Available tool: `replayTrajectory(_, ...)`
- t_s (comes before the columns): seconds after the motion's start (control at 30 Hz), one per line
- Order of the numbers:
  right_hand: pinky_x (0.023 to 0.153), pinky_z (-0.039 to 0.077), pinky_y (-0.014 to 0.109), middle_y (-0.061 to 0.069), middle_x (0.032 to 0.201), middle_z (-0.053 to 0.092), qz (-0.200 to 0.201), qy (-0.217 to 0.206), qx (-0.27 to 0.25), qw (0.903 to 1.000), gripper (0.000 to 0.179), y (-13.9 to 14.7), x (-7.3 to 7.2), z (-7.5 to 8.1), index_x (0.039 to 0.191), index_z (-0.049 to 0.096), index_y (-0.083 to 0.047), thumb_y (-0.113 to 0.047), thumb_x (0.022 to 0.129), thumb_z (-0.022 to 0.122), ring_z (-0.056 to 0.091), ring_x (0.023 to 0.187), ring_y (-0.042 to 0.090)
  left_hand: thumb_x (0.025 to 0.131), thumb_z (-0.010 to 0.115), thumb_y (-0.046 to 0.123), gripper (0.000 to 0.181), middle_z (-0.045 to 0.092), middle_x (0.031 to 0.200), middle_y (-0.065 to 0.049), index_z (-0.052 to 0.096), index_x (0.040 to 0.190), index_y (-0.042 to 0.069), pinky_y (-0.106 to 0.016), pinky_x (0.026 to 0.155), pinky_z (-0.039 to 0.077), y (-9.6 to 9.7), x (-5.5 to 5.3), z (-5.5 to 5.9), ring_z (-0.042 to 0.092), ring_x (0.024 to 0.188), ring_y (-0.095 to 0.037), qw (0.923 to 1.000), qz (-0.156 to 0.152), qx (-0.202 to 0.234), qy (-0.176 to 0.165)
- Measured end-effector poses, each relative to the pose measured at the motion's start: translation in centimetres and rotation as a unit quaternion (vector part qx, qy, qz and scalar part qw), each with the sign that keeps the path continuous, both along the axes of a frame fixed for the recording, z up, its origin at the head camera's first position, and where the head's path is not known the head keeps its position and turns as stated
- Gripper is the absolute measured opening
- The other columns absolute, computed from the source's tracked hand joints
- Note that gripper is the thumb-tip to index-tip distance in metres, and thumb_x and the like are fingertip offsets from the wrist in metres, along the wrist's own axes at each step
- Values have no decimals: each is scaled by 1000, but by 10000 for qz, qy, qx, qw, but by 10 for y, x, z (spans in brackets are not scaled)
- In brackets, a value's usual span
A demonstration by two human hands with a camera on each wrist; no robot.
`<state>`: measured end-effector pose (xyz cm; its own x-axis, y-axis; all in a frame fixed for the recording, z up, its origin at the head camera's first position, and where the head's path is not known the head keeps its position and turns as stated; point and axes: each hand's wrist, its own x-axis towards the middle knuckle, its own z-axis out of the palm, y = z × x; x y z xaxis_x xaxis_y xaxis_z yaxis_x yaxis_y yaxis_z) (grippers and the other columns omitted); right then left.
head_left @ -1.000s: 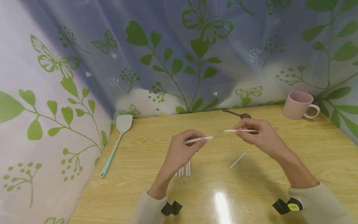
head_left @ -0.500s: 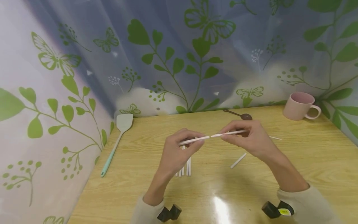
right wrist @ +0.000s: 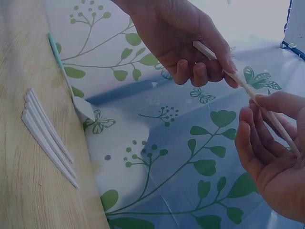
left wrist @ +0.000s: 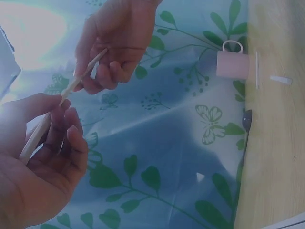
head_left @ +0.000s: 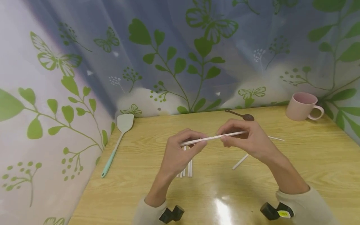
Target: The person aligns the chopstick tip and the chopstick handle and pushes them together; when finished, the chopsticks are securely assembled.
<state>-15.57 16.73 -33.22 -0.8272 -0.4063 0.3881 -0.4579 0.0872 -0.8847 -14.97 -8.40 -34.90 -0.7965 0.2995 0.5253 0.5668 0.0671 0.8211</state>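
Held level above the table, two slim white chopstick sections meet end to end. My left hand point(head_left: 180, 151) pinches the left section point(head_left: 194, 141) between thumb and fingertips. My right hand point(head_left: 248, 137) pinches the right section point(head_left: 233, 134) close to the joint. In the left wrist view the held chopstick point(left wrist: 35, 138) narrows toward the right hand. Whether the ends are fully joined is too small to tell. Below my left hand, several white chopstick sections point(head_left: 190, 170) lie side by side, partly hidden by it. A short white section point(head_left: 239, 162) lies under my right hand.
A thin white stick point(head_left: 277, 138) lies right of my right hand. The pink mug point(head_left: 299, 109) stands at the back right corner, and a dark spoon point(head_left: 248, 117) lies by the curtain. The spatula point(head_left: 118, 143) with a green handle lies at the left edge.
My right hand has moved left and slightly down, bringing its section against the end of the left one, so the gap closed. My left hand shifted slightly left. The thin stick behind the right hand became visible.
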Motion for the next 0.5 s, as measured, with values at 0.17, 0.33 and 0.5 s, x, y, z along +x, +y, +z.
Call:
replayTrajectory(0.17, 77, 63, 38, 10, 104, 73, 75, -20, -91, 9999, 16, -1, 2, 0, 113, 72, -3, 1, 98, 68, 75, 88, 27, 94, 78, 8, 13, 75, 94, -7, 79, 106, 8, -28, 68, 54, 1, 0, 1, 67, 75, -15, 9999, -156, 41, -21)
replayTrajectory(0.33, 76, 63, 39, 11, 99, 74, 186, 26, -256, 9995, 16, -6, 5, -1, 111, 73, -2, 3, 97, 68, 75, 86, 27, 93, 78, 8, 14, 77, 96, -8, 79, 107, 7, -31, 70, 59, 2, 1, 0, 72, 77, -17, 9994, -244, 93, -222)
replayTrajectory(0.5, 74, 63, 41, 11, 97, 74, 236, 81, -323, 9992, 15, -9, 7, -2, 108, 73, -3, 5, 97, 68, 74, 85, 26, 93, 79, 8, 13, 77, 98, -7, 78, 106, 8, -35, 72, 62, 4, 4, -1, 74, 78, -21, 9985, -307, 187, -424)
